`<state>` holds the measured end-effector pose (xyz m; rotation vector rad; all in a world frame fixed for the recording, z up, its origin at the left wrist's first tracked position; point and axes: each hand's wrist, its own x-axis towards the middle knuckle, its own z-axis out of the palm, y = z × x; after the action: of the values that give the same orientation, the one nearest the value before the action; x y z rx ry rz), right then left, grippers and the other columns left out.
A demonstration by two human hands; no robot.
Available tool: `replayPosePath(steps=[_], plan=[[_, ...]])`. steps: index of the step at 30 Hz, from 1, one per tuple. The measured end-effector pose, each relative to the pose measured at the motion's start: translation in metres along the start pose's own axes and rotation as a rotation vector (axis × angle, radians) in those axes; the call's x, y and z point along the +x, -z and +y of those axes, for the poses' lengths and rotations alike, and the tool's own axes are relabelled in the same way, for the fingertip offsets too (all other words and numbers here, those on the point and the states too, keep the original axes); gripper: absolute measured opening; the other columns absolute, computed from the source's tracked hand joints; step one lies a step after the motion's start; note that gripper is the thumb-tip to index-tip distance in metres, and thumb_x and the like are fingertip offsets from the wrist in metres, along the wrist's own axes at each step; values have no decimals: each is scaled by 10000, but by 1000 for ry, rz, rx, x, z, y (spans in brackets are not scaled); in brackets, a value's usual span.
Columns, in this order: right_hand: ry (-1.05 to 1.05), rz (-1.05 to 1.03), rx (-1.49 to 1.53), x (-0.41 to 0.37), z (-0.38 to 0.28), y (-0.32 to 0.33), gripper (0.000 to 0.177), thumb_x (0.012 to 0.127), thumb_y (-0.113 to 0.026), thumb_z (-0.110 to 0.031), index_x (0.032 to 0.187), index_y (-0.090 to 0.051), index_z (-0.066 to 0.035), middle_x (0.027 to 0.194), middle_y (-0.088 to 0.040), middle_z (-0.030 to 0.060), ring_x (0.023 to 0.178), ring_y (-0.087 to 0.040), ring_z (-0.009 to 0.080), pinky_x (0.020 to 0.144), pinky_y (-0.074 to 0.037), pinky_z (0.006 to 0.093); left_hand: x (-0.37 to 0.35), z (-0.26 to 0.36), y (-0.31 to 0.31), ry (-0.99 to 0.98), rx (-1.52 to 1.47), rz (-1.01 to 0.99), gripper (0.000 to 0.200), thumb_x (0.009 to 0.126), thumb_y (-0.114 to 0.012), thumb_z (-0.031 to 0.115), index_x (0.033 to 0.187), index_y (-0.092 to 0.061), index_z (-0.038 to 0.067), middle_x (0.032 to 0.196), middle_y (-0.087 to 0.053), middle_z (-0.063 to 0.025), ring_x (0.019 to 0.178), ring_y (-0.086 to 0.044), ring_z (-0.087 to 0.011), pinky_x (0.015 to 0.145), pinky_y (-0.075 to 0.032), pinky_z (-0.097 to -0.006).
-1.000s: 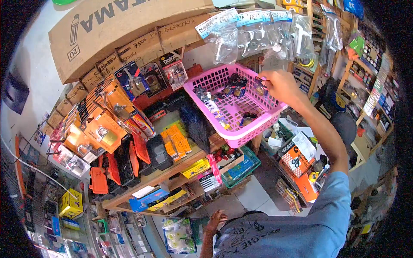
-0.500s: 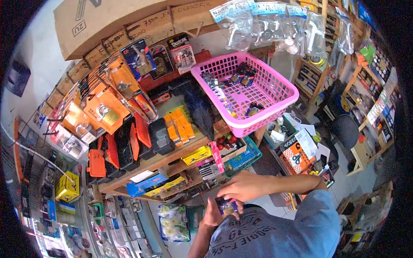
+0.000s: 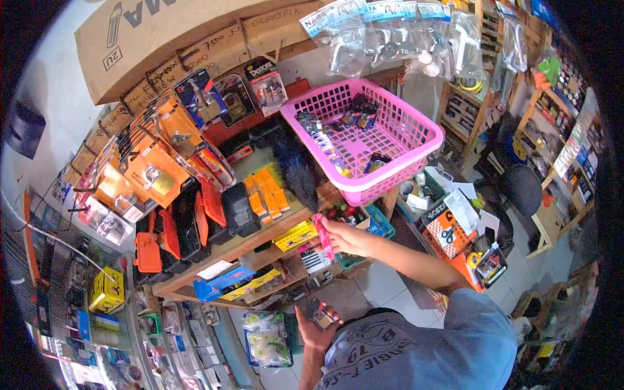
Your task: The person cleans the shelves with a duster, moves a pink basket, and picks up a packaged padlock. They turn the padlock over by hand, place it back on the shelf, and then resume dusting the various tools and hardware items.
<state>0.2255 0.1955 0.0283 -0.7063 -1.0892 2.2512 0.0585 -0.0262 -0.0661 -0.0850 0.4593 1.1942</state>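
My right hand (image 3: 348, 238) reaches across to the shelf edge, its fingers closed round the pink handle of a duster (image 3: 323, 238). The duster's dark bristles lie up on the shelf, beside the pink basket. Low in front of my shirt, my left hand (image 3: 315, 329) is curled round a padlock (image 3: 324, 319) with a brass-coloured body and a dark card behind it. A pink plastic basket (image 3: 390, 179) stands on the shelf above my right hand, with several carded padlocks (image 3: 359, 112) inside.
Orange-carded padlocks (image 3: 156, 179) hang at the left above black bins with orange lids (image 3: 209, 205). Small yellow-orange boxes (image 3: 266, 195) lie on the wooden shelf (image 3: 214, 260). Plastic-bagged fittings (image 3: 390, 42) hang over the basket. An orange box (image 3: 448, 227) sits at the right.
My right hand has left the padlock and moved up to the duster's pink handle. My left hand keeps the padlock, slightly lower. The view has shifted a little.
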Motion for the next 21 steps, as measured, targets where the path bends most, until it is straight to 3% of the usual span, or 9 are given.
replayPosePath(steps=[2, 4, 5, 8, 12, 14, 15, 18, 21], plan=[[-28, 1, 351, 20, 0, -2, 593, 930, -503, -548, 1349, -415, -137, 1015, -641, 81, 876, -630, 233, 760, -499, 391, 5, -1, -3, -15, 0, 27, 748, 820, -409, 760, 1049, -621, 80, 873, -606, -102, 811, -548, -290, 757, -444, -477], [67, 4, 320, 29, 0, -4, 524, 943, -523, -473, 1334, -425, -138, 969, -629, 72, 816, -624, 222, 724, -505, 372, 9, -1, -7, -93, 21, 138, 727, 824, -429, 744, 1054, -624, 82, 875, -610, -102, 829, -559, -299, 776, -449, -488], [162, 8, 286, 31, -1, -6, 459, 955, -542, -398, 1319, -435, -140, 922, -617, 64, 755, -619, 211, 688, -511, 353, 8, 2, -9, -117, 24, 121, 703, 830, -444, 724, 1046, -623, 79, 874, -611, -99, 846, -562, -299, 807, -440, -488], [157, -35, 360, 8, -1, -24, 399, 945, -560, -322, 1288, -455, -147, 843, -560, 49, 664, -560, 194, 633, -494, 358, 5, 16, -4, -205, -75, 47, 701, 842, -437, 707, 1025, -628, 58, 918, -632, -124, 893, -593, -326, 841, -469, -506], [117, -63, 30, -37, 39, -31, 297, 918, -606, -172, 1147, -462, -48, 843, -561, 69, 701, -630, 241, 632, -543, 402, -6, 48, 4, -426, -158, 29, 693, 846, -430, 700, 1047, -612, 62, 954, -629, -102, 934, -578, -304, 865, -435, -484], [126, -81, -200, -57, 87, -10, 235, 946, -573, -142, 1096, -502, 25, 763, -573, 86, 661, -592, 179, 627, -511, 340, -15, 66, 11, -538, -203, 12, 663, 863, -428, 682, 1079, -611, 83, 1022, -633, -72, 1009, -562, -266, 922, -380, -447], [84, -54, -192, -75, 90, -20, 177, 954, -535, -82, 1114, -502, -16, 714, -518, 33, 616, -548, 151, 590, -471, 287, -21, 74, 9, -585, -225, 62, 674, 875, -390, 680, 1121, -590, 85, 1077, -623, -79, 1023, -560, -269, 931, -380, -464], [60, -41, -812, -111, 113, -14, 301, 940, -579, -148, 1182, -495, 10, 734, -491, -5, 646, -445, 60, 597, -397, 236, -36, 97, 3, -669, -277, 26, 702, 897, -347, 663, 1240, -552, 85, 1224, -590, -108, 1124, -544, -289, 988, -367, -519], [-205, -110, -826, -128, 118, -28, 454, 941, -583, -203, 1323, -449, 1, 842, -497, -17, 729, -445, 63, 671, -401, 240, -44, 107, -6, -813, -242, 181, 720, 910, -349, 646, 1319, -510, 76, 1285, -564, -127, 1182, -527, -317, 1049, -341, -533]])
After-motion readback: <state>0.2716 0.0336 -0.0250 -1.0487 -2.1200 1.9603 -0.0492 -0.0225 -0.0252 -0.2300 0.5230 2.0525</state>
